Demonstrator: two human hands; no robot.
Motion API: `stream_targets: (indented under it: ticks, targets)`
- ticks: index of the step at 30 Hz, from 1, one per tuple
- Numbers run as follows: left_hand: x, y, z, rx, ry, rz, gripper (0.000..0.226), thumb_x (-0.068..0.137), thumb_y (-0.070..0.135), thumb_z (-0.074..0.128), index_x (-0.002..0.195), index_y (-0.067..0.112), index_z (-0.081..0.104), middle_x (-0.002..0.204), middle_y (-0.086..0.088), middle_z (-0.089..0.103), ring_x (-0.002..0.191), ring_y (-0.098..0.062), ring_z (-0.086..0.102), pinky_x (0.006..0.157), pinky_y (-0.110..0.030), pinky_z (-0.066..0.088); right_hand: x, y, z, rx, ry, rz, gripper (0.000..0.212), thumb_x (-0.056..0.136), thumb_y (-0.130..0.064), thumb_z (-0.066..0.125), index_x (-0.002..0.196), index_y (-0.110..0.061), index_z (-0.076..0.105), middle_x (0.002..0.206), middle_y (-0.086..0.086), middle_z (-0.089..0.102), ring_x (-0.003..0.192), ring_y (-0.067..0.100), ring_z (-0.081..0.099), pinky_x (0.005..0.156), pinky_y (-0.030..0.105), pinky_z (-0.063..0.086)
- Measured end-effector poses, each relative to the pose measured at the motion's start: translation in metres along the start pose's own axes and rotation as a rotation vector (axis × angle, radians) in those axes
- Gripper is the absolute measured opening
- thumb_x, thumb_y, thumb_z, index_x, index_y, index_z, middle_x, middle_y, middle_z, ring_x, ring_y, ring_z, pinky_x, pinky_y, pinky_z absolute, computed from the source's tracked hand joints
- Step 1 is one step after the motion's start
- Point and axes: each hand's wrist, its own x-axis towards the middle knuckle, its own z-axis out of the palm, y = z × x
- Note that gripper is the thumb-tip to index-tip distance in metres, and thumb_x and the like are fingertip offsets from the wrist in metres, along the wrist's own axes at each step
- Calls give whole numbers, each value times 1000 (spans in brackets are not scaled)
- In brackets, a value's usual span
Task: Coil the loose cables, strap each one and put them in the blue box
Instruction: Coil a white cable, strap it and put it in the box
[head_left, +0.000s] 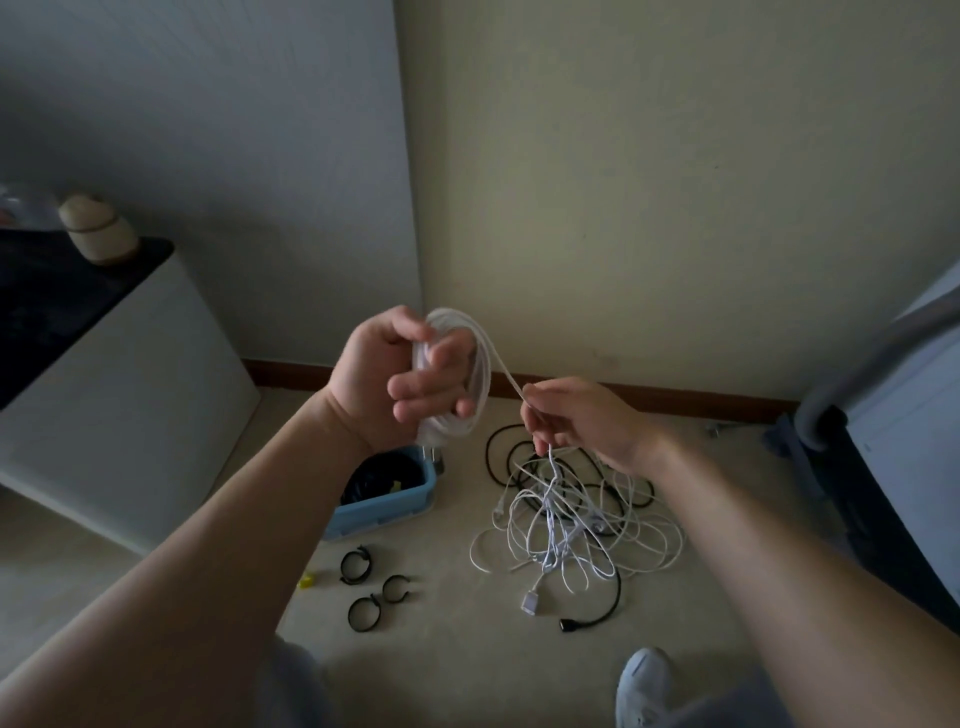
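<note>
My left hand (395, 371) grips a partly wound coil of white cable (475, 364) held up in front of me. The free run of that white cable passes to my right hand (576, 421), which pinches it and lets it hang down to a tangled pile of white and black cables (566, 525) on the floor. The blue box (384, 501) stands on the floor below my left hand, with a coiled black cable inside. Three black looped straps (363, 584) lie on the floor in front of the box.
A white cabinet with a dark top (104, 364) stands at the left, a beige jar on it. A wall and brown skirting run behind the pile. Dark furniture (883, 467) fills the right edge. My shoe (644, 680) is at the bottom. A small yellow piece (306, 580) lies by the straps.
</note>
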Motion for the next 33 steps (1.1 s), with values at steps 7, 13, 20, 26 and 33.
stream_targets:
  ticks: [7, 13, 20, 26, 33]
  targets:
    - [-7, 5, 4, -54, 544, 519, 34, 84, 38, 43, 82, 8, 60, 70, -4, 57, 63, -19, 58, 87, -33, 51, 1, 0, 12, -35, 8, 114, 32, 108, -25, 39, 83, -11, 53, 58, 1, 46, 53, 20, 56, 68, 35, 44]
    - [-9, 13, -1, 41, 683, 604, 52, 86, 48, 41, 97, 1, 59, 103, -21, 67, 104, -37, 67, 102, -42, 48, 0, -11, 24, 76, 12, 23, 11, 102, -17, 55, 97, -7, 57, 63, 5, 54, 50, 20, 52, 52, 28, 42]
    - [-2, 10, -1, 189, 741, 585, 58, 92, 48, 33, 107, -3, 55, 114, -31, 64, 115, -43, 63, 108, -49, 41, -8, -27, 25, 82, -37, -67, 25, 98, -25, 57, 86, -6, 68, 66, 7, 57, 56, 19, 53, 54, 28, 44]
    - [9, 5, -2, 498, 884, 358, 64, 98, 43, 23, 115, -11, 52, 96, -27, 70, 86, -34, 71, 78, -38, 51, -13, -40, 20, 212, -38, -215, 30, 90, -29, 52, 79, -7, 70, 51, 2, 42, 47, 16, 41, 55, 25, 43]
    - [20, -17, -5, 736, 599, -84, 101, 84, 68, 18, 109, -23, 55, 91, -42, 61, 79, -42, 65, 83, -46, 52, -16, -42, 13, 174, 71, -316, 28, 89, -22, 54, 81, -2, 72, 49, 0, 42, 43, 8, 34, 44, 20, 25]
